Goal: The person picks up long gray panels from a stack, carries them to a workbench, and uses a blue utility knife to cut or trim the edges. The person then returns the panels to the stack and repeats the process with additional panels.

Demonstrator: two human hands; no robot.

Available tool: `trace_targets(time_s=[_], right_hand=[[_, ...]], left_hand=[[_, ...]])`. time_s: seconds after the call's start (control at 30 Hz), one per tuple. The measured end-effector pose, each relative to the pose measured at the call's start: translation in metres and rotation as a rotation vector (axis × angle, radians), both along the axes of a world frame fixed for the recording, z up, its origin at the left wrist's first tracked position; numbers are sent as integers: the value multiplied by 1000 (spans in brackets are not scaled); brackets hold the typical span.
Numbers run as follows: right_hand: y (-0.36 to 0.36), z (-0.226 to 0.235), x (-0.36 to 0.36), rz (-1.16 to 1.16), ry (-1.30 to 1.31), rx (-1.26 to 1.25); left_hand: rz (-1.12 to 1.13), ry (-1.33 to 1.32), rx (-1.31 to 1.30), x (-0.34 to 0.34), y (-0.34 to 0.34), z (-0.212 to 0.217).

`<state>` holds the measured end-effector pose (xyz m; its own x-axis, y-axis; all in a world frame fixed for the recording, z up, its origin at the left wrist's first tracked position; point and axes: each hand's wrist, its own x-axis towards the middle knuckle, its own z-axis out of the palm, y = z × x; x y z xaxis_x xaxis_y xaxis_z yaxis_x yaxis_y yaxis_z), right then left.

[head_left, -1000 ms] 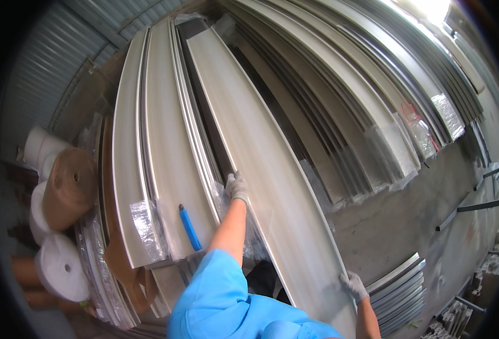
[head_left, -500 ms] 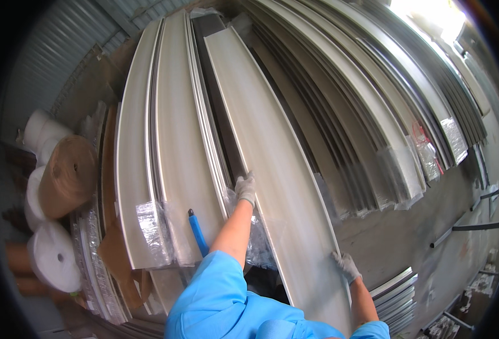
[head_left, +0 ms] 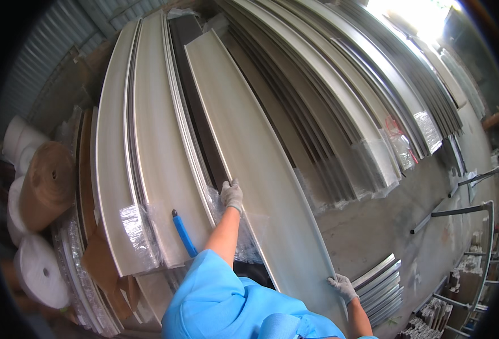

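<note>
Mid-lift: left hand [head_left: 232, 195] and right hand [head_left: 341, 286], both gloved, clamped on opposite edges of long pale panel [head_left: 249, 152] (stacked panels alongside); next, level carry, steady grip

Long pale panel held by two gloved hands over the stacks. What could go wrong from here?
1. The left hand and right hand both grip the long pale panel near its lower end, so the far end is unsupported and may sag or swing into the neighbouring stacked panels.
2. Loose plastic wrap bunches under the left hand, so the grip could slip.
3. Metal profiles lie beside the right hand on the concrete floor, a possible trip or snag.
</note>
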<state>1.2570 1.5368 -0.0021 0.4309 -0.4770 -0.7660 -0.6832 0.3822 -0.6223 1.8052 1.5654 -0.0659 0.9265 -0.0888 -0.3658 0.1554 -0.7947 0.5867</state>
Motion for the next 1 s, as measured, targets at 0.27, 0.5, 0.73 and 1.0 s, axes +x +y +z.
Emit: trace_targets(time_s=[0.27, 0.5, 0.73, 1.0], right_hand=[[52, 67, 16, 140, 216, -543], [134, 127, -13, 207, 381, -1005], [167, 148, -50, 207, 658, -836], [225, 294, -65, 21, 562, -252]], left_hand=[[97, 301, -176, 32, 7, -44], [225, 868, -1051, 6, 6, -73], [264, 1053, -1192, -102, -9, 19], [122, 1110, -1121, -183, -34, 79]])
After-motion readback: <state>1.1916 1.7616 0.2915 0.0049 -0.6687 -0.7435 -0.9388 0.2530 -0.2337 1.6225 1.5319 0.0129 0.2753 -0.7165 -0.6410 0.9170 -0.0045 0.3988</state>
